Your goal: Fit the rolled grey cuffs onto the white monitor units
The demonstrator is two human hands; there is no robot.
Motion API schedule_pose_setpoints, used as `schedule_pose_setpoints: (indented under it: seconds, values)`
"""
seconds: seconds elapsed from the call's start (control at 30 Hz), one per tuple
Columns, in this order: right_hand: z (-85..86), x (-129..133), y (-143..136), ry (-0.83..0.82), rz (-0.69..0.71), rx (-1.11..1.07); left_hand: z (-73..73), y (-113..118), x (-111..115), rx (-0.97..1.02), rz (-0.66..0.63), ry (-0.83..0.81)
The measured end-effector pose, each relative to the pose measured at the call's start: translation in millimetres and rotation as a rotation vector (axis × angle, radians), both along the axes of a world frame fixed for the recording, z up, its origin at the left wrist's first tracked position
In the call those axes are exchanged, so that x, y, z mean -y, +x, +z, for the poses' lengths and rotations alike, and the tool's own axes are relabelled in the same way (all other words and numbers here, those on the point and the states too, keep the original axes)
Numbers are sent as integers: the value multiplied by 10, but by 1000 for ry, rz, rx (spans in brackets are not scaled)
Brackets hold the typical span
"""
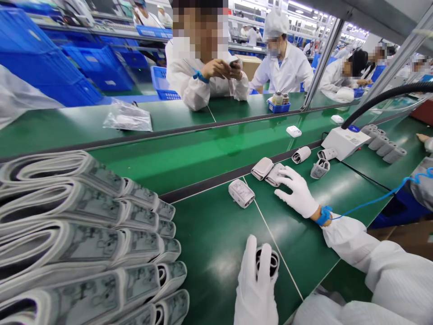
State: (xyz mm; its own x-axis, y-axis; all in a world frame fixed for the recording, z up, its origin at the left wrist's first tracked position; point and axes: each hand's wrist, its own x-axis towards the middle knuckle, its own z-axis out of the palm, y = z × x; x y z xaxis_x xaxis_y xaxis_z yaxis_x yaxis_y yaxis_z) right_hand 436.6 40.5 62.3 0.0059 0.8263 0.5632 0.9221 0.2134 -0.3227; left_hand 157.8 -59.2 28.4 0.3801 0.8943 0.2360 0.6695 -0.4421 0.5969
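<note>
My left hand (257,284), in a white glove, is closed around a rolled grey cuff (273,262) near the front edge of the green table. Higher up and to the right, my right hand (297,192), gloved and with a blue wrist strap, has its fingers spread, the tips beside a folded grey cuff (274,175). Another folded cuff (262,168) touches that one on its left. A single cuff (241,193) lies apart, between my two hands. Two more rolled cuffs (301,155) (320,168) lie beyond my right hand.
Tall stacks of folded grey cuffs (88,239) fill the left side. A white box (345,143) with a black flexible hose stands at the right, near several rolled cuffs (385,145). Across the green belt (203,155) a person holds a phone. A blue cord trails from my right wrist.
</note>
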Motion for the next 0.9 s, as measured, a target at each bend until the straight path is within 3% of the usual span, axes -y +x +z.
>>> schedule_pose_setpoints:
  seconds: [0.13, 0.27, 0.5, 0.63, 0.7, 0.8, 0.87, 0.9]
  values:
    - [-94, -75, 130, 83, -165, -121, 39, 13, 6, 15, 1, -49]
    - [-61, -91, 189, 160, -269, -125, 38, 10, 0, 64, 2, -19]
    - [65, -126, 159, 128, -150, 129, 10, -34, -25, 141, 96, -91]
    - [102, -54, 210, 186, -215, 101, -63, -54, -49, 102, 114, -40]
    - [215, -18, 270, 221, -219, 77, -131, -61, -65, 71, 90, 28]
    - [566, -185, 431, 182, -261, 93, -229, -69, -82, 42, 53, 93]
    - [874, -528, 588, 3, -354, 115, -257, -65, -85, 62, 49, 82]
    - [1024, -756, 678, -174, -398, 122, -254, -59, -85, 78, 59, 66]
